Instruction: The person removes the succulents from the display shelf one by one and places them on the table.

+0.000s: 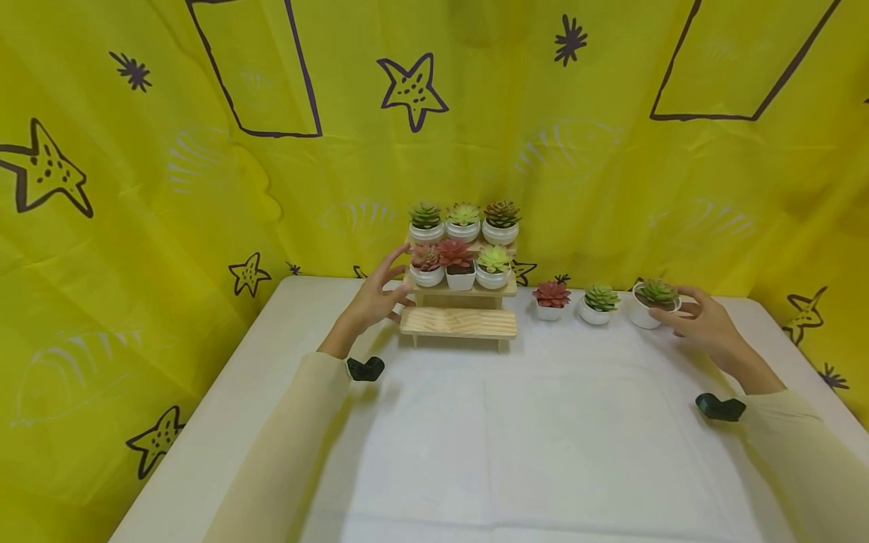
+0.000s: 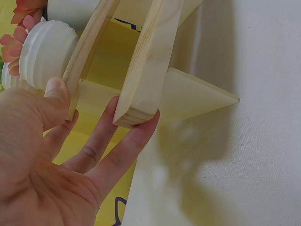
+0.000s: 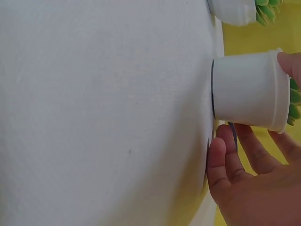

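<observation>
A tiered wooden plant stand (image 1: 458,322) carries potted succulents on its upper two steps; its lowest step is bare. My left hand (image 1: 372,302) is at the stand's left end. In the left wrist view, its thumb and a finger pinch the end of the middle board (image 2: 87,56), while other fingertips touch the end of the lowest board (image 2: 153,70). At the right, my right hand (image 1: 706,328) holds a green succulent in a round white pot (image 1: 643,313). The right wrist view shows the thumb at the rim of this pot (image 3: 247,89) and fingers along its opposite side.
Left of the held pot, a red succulent in a square white pot (image 1: 550,302) and a green succulent in a round white pot (image 1: 597,304) stand on the white table (image 1: 543,452). A yellow patterned curtain (image 1: 475,158) hangs behind the table.
</observation>
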A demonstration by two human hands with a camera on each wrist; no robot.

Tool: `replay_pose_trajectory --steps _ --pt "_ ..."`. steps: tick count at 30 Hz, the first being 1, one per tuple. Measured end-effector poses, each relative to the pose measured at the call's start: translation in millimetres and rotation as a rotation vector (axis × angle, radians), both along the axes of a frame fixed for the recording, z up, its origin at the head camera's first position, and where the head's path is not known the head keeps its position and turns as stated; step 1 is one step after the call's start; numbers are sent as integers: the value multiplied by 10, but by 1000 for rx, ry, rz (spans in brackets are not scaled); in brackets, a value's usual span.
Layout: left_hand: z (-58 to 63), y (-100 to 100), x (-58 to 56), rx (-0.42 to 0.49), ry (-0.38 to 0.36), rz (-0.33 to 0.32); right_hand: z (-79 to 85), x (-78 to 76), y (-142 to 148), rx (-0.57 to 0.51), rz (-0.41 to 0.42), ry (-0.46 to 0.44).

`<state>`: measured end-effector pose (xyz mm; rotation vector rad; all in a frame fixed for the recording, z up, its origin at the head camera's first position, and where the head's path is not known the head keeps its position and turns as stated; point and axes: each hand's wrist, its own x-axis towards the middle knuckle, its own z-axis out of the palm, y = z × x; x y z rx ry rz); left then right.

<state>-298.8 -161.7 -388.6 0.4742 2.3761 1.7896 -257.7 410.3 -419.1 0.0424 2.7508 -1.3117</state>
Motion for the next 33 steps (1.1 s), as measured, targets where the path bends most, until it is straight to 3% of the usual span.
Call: replay_pose_trajectory --steps 22,33 --pt "-3 0 -5 -7 8 2 29 8 18 8 19 -50" --pt "-3 2 0 -6 8 1 88 -31 52 85 63 -80"
